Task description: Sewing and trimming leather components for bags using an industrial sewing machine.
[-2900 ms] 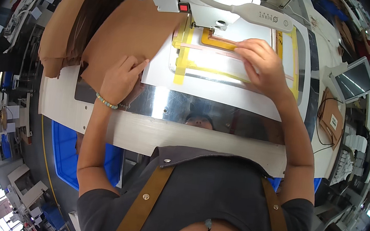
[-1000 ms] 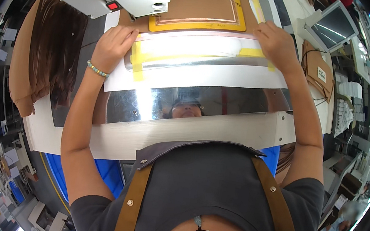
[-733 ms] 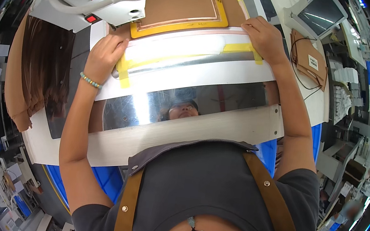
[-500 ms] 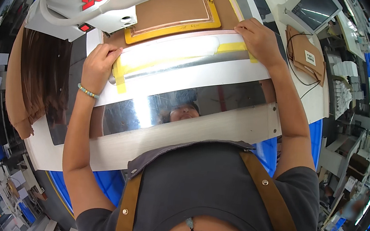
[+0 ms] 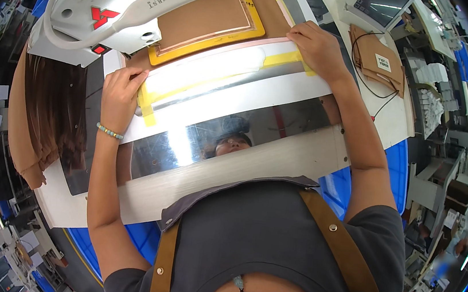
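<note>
A brown sheet point(image 5: 277, 21), which looks like leather or board, lies flat ahead of me. My left hand point(image 5: 120, 94) is closed, its thumb and fingers pinched at the sheet's near left corner. At the near right corner, my right hand point(image 5: 319, 50) is closed in a similar pinch. Between the hands runs a pale pinkish strip point(image 5: 221, 54) along the sheet's near edge. On top of the sheet rests a yellow rectangular frame point(image 5: 255, 17) with a brown panel inside it. Yellow tape point(image 5: 283, 60) borders a shiny white area point(image 5: 219, 69) just nearer to me.
A white machine head point(image 5: 83, 2) with a curved handle overhangs the upper left. Nearer me lies a reflective metal plate point(image 5: 188, 146). Dark brown material point(image 5: 53, 108) drapes at the left. To the right are a screen point(image 5: 383, 7), brown pieces point(image 5: 373, 64) and a black cable point(image 5: 352, 58).
The whole view has shifted and turned slightly. Both hands keep their pinch at the corners of the brown sheet, with little visible movement.
</note>
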The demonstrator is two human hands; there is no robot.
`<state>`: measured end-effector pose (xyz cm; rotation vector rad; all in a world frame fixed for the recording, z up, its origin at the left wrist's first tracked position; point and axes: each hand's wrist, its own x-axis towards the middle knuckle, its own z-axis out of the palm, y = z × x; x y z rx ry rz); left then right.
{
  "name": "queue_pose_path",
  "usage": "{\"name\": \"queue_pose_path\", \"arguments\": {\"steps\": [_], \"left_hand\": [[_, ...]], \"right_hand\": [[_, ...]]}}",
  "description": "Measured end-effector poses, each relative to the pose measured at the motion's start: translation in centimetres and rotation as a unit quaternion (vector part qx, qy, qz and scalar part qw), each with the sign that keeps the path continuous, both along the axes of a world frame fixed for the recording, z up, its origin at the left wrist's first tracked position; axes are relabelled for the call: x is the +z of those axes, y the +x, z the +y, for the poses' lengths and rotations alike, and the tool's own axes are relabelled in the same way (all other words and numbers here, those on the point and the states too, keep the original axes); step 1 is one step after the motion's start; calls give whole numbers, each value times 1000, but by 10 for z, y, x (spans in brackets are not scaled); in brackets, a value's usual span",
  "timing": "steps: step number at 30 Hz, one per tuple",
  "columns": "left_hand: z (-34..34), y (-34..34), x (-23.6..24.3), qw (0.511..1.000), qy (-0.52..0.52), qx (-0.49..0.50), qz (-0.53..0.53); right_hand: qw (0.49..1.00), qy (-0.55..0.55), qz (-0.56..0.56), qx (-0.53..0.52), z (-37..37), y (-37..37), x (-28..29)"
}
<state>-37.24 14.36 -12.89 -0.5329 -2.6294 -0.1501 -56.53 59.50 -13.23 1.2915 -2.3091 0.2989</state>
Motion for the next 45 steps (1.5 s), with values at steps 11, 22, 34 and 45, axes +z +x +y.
{"name": "queue_pose_path", "arguments": {"steps": [11, 22, 34, 45], "left_hand": [[7, 30, -15, 982, 56, 182, -21], [1, 37, -20, 977, 17, 201, -70], [-4, 32, -24, 985, 32, 161, -54], [-7, 32, -26, 984, 35, 154, -87]], "right_hand": [[990, 36, -82, -104, -4, 33, -14], [984, 47, -109, -130, -7, 37, -14], [991, 16, -73, -115, -8, 34, -17], [982, -88, -42, -162, 30, 24, 20]]}}
